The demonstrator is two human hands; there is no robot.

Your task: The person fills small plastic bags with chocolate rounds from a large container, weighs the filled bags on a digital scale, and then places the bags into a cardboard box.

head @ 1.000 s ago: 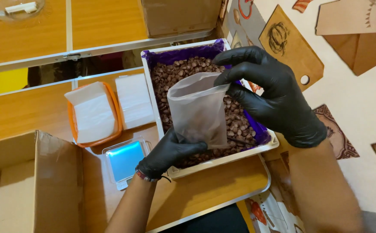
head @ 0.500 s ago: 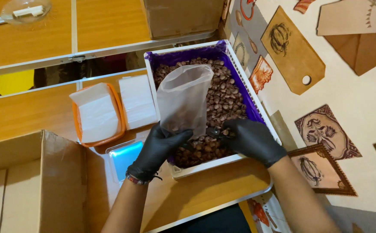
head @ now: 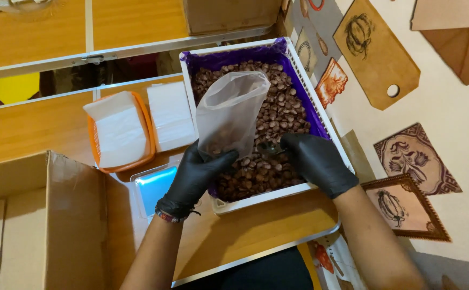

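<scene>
**Inspector A:** Left hand (head: 191, 180), black-gloved, has its grip closed on the lower part of a clear, soft plastic bag (head: 229, 115). The bag stands upright with its mouth at the top, over the near half of a white slatted plastic crate lined with purple film (head: 328, 134). A few brown pieces sit in the bottom of the bag.

**Inspector B:** And the right hand?

**Inspector A:** Right hand (head: 317, 161), also black-gloved, lies low in the crate on the heap of small brown nut-like pieces (head: 283, 110). Its fingers are curled around the handle of a small shiny metal scoop (head: 269, 149), whose bowl points toward the base of the bag, just beside it.

**Inspector B:** Position of the crate?

**Inspector A:** On the orange-brown wooden desk (head: 256, 225), at its right edge, near the person.

**Inspector B:** Surroundings?

**Inspector A:** Left of the crate, a stack of white flat bags (head: 170, 115). Beside that, an orange-rimmed tray holding more white bags (head: 117, 131). Nearer the left wrist, a small flat scale with a pale blue top (head: 154, 185). An open brown cardboard box (head: 41, 215) fills the near left corner. To the right, a pale floor covering printed with brown tag and pumpkin drawings (head: 438, 107).
</scene>
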